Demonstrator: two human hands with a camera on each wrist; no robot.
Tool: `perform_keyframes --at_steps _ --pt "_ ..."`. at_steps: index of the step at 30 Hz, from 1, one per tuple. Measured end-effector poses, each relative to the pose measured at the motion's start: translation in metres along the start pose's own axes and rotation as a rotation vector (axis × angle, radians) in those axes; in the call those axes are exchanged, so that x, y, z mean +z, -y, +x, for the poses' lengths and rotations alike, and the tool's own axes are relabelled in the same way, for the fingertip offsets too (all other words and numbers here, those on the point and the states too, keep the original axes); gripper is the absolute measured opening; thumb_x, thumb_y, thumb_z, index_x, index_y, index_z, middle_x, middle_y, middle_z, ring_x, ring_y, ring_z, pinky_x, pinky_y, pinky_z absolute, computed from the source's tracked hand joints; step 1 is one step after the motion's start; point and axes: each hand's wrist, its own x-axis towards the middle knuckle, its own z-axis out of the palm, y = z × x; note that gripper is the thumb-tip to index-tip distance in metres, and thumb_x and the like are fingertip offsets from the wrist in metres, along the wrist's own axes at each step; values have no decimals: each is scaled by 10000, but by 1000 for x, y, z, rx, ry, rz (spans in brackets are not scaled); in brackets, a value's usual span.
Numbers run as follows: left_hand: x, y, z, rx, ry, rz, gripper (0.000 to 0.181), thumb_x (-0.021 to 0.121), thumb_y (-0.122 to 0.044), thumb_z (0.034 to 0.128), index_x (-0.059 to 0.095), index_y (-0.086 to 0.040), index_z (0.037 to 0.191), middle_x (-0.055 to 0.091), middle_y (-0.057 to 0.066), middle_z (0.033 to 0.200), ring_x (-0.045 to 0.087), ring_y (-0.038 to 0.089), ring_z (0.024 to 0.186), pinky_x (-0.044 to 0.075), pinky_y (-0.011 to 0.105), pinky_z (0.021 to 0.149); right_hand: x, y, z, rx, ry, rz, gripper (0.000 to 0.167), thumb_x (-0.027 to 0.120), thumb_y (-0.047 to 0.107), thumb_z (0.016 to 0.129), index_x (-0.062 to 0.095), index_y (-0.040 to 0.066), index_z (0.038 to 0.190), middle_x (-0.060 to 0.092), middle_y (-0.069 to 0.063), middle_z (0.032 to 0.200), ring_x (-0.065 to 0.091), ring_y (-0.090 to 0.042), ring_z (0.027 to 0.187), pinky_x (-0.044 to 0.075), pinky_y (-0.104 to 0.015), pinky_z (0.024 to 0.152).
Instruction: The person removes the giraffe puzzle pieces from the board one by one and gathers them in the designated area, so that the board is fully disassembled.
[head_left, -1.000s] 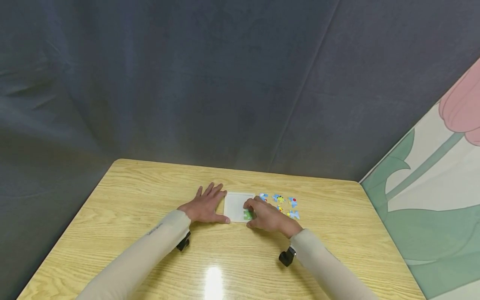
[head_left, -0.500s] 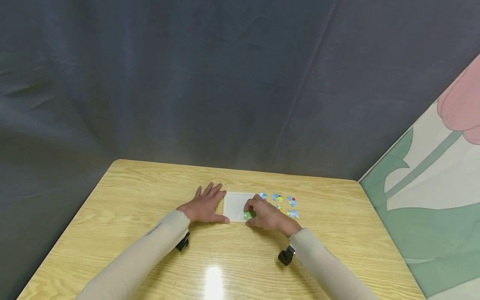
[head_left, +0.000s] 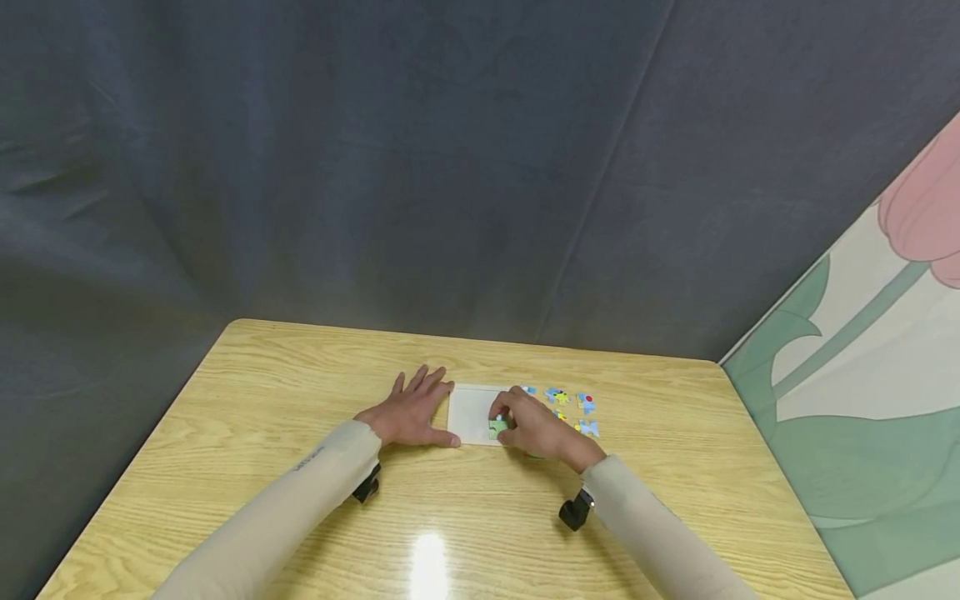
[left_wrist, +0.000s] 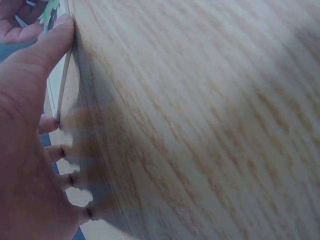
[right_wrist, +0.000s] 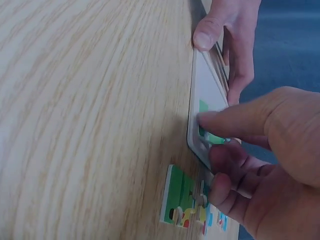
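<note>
A shallow white puzzle tray (head_left: 468,410) lies on the table between the two hands. My left hand (head_left: 408,417) rests flat at its left side with fingers spread, the thumb on the near left corner. At the tray's near right corner sits a green jigsaw piece (head_left: 495,429). My right hand (head_left: 536,429) pinches this piece, with the thumb (right_wrist: 215,120) on its face and the other fingers curled at the far side. In the right wrist view, part of the piece is covered by the thumb. Another green jigsaw piece (right_wrist: 176,195) lies just outside the tray, under the right hand.
Several loose jigsaw pieces (head_left: 557,397) in blue, yellow and red lie to the right of the tray, some hidden by my right hand. The wooden table (head_left: 315,367) ends at a dark curtain (head_left: 450,208). A floral panel (head_left: 862,400) borders the right side.
The right thumb has shifted slightly up and away from the tray's near edge, exposing more of the green piece. The left hand and tray have not moved.
</note>
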Motion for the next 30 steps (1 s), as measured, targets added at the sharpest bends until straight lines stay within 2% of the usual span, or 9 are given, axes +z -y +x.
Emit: perform_keyframes --at_steps 5,11,15,17,22,30 --pt "1 0 0 1 -1 -1 1045 695 -674 941 242 -133 1712 55 145 1819 -26 415 1691 28 713 1324 -1 -6 1 -21 -16 80 108 619 33 1056 704 95 1081 595 -77 1014 579 -141 754 495 -260 676" --pt "2 0 0 1 -3 1 1038 703 -659 943 252 -122 1708 65 154 1817 -15 419 1690 35 712 1325 -4 -8 -2 -13 24 169 103 589 85 1089 688 100 1064 677 -105 953 672 -184 698 559 -298 632" --pt "2 -1 0 6 -5 2 1036 712 -648 942 260 -113 1704 75 161 1815 -1 429 1688 39 718 1321 -7 -10 -6 -14 3 186 93 588 95 1094 681 94 1088 692 -96 960 652 -192 708 559 -289 633" --pt "2 -2 0 7 -5 3 1035 711 -650 942 260 -113 1704 77 161 1815 2 431 1688 40 721 1320 -10 -12 -8 -20 -5 194 98 577 97 1099 674 84 1099 684 -102 950 596 -170 695 519 -271 617" --pt "2 -2 0 11 -1 2 1032 701 -657 947 250 -130 1710 61 147 1818 -15 421 1690 27 717 1322 -20 -19 -17 -27 1 209 109 560 100 1105 662 62 1110 668 -158 915 518 -138 632 483 -273 582" --pt "2 -1 -2 24 2 -12 1030 710 -634 952 249 -107 1707 62 162 1815 -9 436 1687 28 736 1312 -35 -41 -40 -25 -25 193 106 587 91 1090 660 14 1096 670 -151 927 563 -161 675 523 -282 615"
